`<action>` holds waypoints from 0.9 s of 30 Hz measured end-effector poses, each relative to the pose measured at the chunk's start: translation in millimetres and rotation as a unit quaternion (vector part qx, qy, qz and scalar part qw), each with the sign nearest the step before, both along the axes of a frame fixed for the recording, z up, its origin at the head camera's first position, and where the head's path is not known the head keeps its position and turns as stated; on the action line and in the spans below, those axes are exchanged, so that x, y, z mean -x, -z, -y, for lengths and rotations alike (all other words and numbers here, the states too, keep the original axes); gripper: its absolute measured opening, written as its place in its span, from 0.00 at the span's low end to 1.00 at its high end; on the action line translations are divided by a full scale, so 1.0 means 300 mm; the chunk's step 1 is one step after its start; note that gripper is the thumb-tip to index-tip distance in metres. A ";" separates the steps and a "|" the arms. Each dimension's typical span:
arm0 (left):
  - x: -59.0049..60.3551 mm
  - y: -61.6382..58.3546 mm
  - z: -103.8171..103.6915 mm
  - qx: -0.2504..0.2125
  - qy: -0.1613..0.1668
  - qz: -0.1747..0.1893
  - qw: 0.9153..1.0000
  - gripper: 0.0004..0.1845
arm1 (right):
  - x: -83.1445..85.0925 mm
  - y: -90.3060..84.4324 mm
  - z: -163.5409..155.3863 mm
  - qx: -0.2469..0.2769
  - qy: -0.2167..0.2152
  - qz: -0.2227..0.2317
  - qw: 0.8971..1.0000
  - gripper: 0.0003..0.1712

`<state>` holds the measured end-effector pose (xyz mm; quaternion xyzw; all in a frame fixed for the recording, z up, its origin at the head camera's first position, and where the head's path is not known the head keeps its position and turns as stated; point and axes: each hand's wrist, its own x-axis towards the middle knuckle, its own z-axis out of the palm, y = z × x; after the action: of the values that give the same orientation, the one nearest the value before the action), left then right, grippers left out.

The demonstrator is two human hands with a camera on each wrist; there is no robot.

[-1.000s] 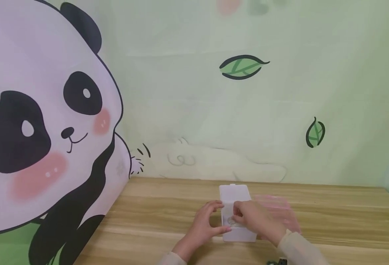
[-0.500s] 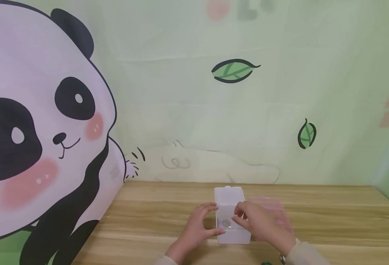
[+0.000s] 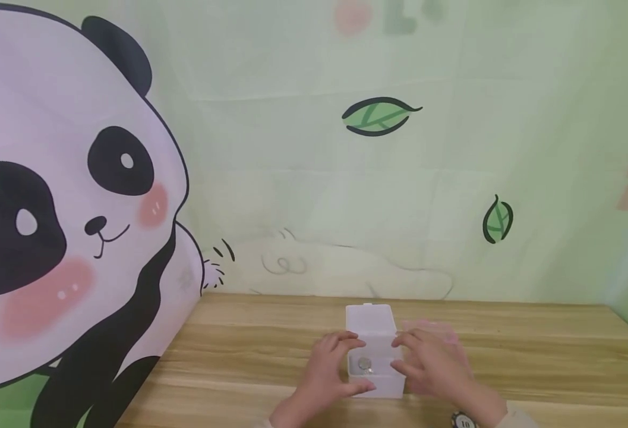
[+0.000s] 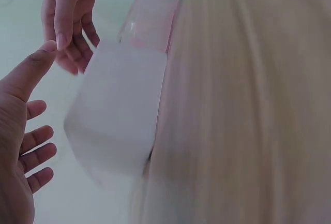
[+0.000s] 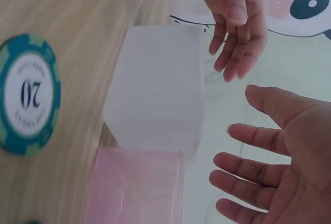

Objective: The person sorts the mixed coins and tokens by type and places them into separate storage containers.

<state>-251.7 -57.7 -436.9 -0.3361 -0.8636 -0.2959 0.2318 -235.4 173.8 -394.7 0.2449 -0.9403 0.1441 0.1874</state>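
A white box [image 3: 380,387] stands on the table with its lid [image 3: 369,319] swung back. Inside lies a small cluster of round, shiny, coin-like pieces [image 3: 365,364]. My left hand [image 3: 321,368] is at the box's left side, thumb and fingers spread apart and holding nothing. Across from it, my right hand [image 3: 434,365] hovers by the right side with its fingers loosely extended. Its palm and fingers hold nothing in the right wrist view. Both wrist views show the box's plain outer wall [image 5: 155,79], hiding its inside.
A see-through pink container [image 3: 460,356] lies right of the box, partly behind my right hand. A black chip marked 10 [image 3: 463,419] sits near the front edge. The right wrist view shows a green chip marked 20 [image 5: 30,94]. A panda-printed backdrop [image 3: 292,178] rises behind.
My right hand has drawn out of the box with its fingers opening, and has shifted to the right side. My left hand has moved slightly over the left rim. The head view has shifted slightly.
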 end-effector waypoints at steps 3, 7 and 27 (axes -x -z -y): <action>-0.016 -0.006 -0.024 0.007 0.018 -0.072 0.997 0.33 | -0.004 0.005 -0.022 0.008 0.002 -0.010 1.000 0.17; -0.033 -0.009 -0.054 0.020 0.046 -0.132 0.990 0.33 | -0.004 0.017 -0.052 0.033 -0.006 -0.024 0.999 0.18; -0.057 0.007 -0.180 0.141 0.177 -0.211 0.951 0.27 | -0.003 0.090 -0.226 0.047 0.026 -0.038 0.998 0.22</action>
<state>-234.5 -3.7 -438.9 -0.5673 -0.7546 -0.1299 0.3031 -234.5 241.6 -421.6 0.2167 -0.9305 0.1741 0.2384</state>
